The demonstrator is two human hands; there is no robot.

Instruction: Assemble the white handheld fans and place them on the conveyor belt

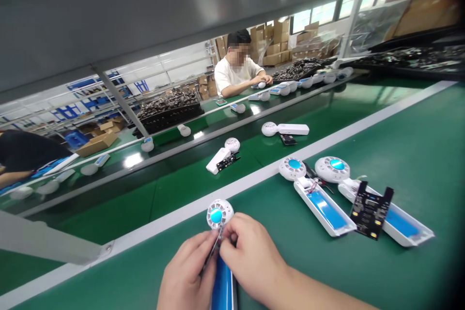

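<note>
A white handheld fan with a round grilled head and a blue disc lies before me, its handle open along a blue battery. Over the handle, my left hand is closed on a thin circuit board, seen nearly edge-on. My right hand pinches at the board's upper end, close to the fan's neck. Whatever its fingertips grip is hidden. To the right lie two more opened fans, a nearer one and a farther-right one with a black circuit board across its handle.
Beyond a pale rail runs a green conveyor carrying white fans with boards. Across it, a person in a white shirt handles a fan. Another person's dark sleeve shows at left. A grey shelf hangs overhead; a metal post stands left.
</note>
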